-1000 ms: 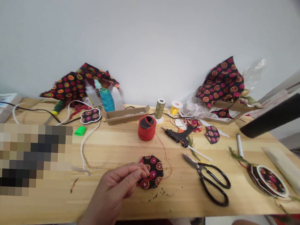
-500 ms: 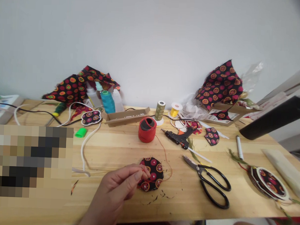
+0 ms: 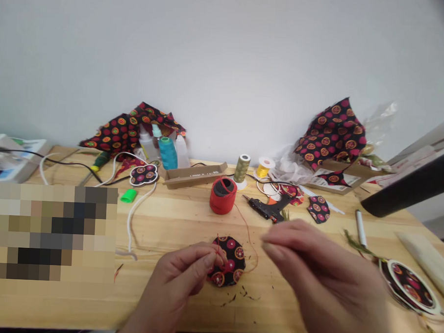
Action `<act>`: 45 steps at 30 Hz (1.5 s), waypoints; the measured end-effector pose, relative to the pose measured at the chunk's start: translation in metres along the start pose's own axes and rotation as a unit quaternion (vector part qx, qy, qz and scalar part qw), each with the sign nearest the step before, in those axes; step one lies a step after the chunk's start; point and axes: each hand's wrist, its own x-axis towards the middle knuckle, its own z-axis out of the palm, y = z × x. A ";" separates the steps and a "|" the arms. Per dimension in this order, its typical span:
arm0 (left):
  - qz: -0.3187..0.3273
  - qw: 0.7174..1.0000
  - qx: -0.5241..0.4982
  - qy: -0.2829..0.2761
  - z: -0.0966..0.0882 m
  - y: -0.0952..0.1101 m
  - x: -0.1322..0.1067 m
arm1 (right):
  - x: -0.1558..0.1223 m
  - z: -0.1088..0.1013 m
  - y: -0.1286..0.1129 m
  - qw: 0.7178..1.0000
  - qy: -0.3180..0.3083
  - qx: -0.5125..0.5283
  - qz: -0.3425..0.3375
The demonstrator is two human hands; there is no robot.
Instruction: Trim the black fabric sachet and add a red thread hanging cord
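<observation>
My left hand [image 3: 182,277] pinches a red thread [image 3: 255,251] between thumb and forefinger, at the left edge of a round patterned fabric piece [image 3: 237,250]. A short end of the thread sticks up above the fingertips. The fabric piece is black with red and orange dots and lies on the wooden table. From it the thread loops right and back to a red thread spool [image 3: 222,200]. My right hand [image 3: 323,274] is raised to the right of the fabric, thumb and forefinger pressed together. It is blurred, and anything between those fingertips cannot be made out.
Behind the right hand lies a black glue gun [image 3: 267,208]. Green [image 3: 242,168] and yellow thread spools [image 3: 265,167] stand farther back beside a narrow cardboard box [image 3: 195,175]. A fabric-covered ornament [image 3: 411,285] lies right. White cord [image 3: 133,221] runs left, near a pixelated patch.
My right hand has come into view from the lower right and now covers the black-handled scissors. My left hand keeps its pinch on the thread. The view has shifted slightly.
</observation>
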 end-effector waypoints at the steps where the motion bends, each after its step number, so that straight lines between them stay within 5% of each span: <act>1: -0.002 1.000 0.000 -0.005 -0.001 0.000 0.000 | 0.013 0.006 0.000 0.999 -0.022 0.022 0.017; 9: 0.014 0.999 0.012 -0.030 -0.001 0.002 -0.002 | 0.034 0.039 0.012 0.939 -0.179 0.177 0.234; 15: 0.022 0.998 0.033 -0.040 -0.002 0.001 -0.003 | 0.037 0.046 0.011 0.902 -0.208 0.268 0.265; 23: 0.019 1.000 -0.008 0.022 -0.009 -0.001 0.001 | 0.035 0.044 0.021 0.942 -0.129 0.213 0.225; 33: 0.021 0.997 -0.047 0.052 -0.003 0.009 0.008 | 0.033 0.046 0.021 0.924 -0.141 0.241 0.262; 39: 0.072 0.990 -0.071 0.098 0.007 0.016 0.015 | 0.028 0.050 0.015 0.958 -0.111 0.225 0.136; 45: 0.060 0.988 -0.128 0.059 0.014 0.014 0.011 | 0.021 0.060 0.022 0.982 -0.040 0.166 0.075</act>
